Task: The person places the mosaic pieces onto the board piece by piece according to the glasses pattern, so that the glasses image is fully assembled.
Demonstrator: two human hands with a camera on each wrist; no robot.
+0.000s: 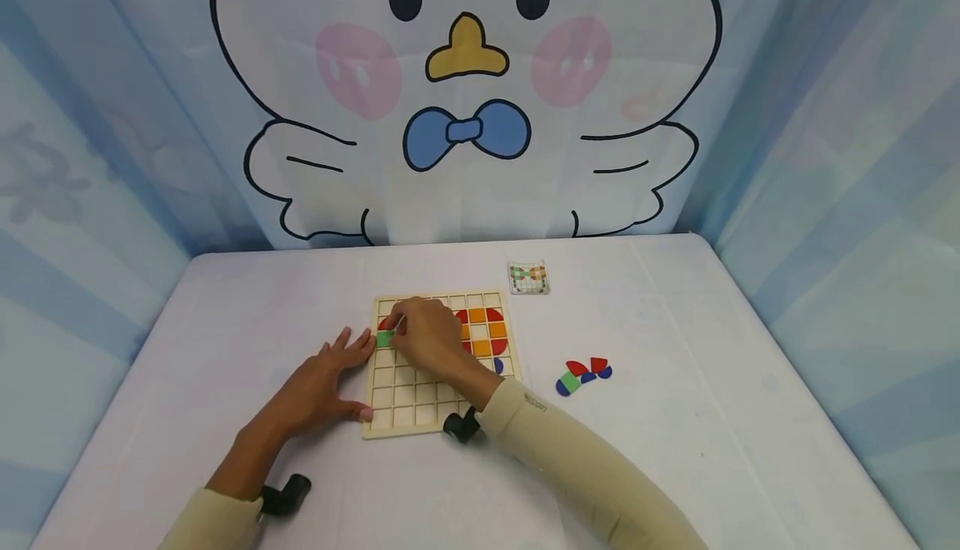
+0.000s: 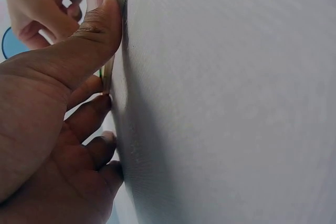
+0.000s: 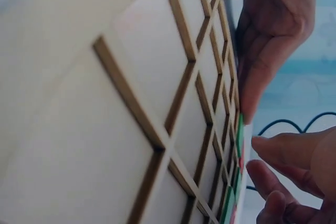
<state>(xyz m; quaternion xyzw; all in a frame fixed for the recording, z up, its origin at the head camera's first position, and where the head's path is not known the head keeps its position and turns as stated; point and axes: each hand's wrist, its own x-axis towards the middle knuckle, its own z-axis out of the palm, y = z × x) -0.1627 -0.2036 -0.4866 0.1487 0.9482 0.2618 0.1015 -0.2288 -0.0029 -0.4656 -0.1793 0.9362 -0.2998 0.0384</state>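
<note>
Desk (image 1: 750, 417) bearing a gridded board (image 1: 403, 418); left hand (image 1: 324, 385), fingers spread, braces its left edge; right hand (image 1: 427, 337), grip curled, contents indiscernible, nears the green tile (image 1: 384, 339) in the left column; apparent step: placement, next needing cell alignment

Head view bright, light even around board (image 1: 405, 396). Wrist views darker, greyer. Left wrist: soft shadow on worktop (image 2: 236, 103) beside board. Right wrist: board's near edge fuzzy.
</note>
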